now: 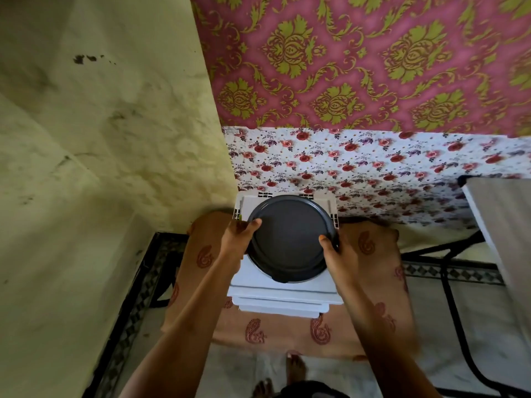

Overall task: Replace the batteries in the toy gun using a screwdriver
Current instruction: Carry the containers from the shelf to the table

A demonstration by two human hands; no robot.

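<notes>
L hand (238,239) & R hand (339,254) pinch plate (290,239) by side rims, over stool (258,285). Looks stiff, light, prob slippy; hold by rims.

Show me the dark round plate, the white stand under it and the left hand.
dark round plate (290,239): head view, middle of its flat inside.
white stand (275,294): head view, bare near part of its top.
left hand (237,239): head view, back of the hand.
</notes>
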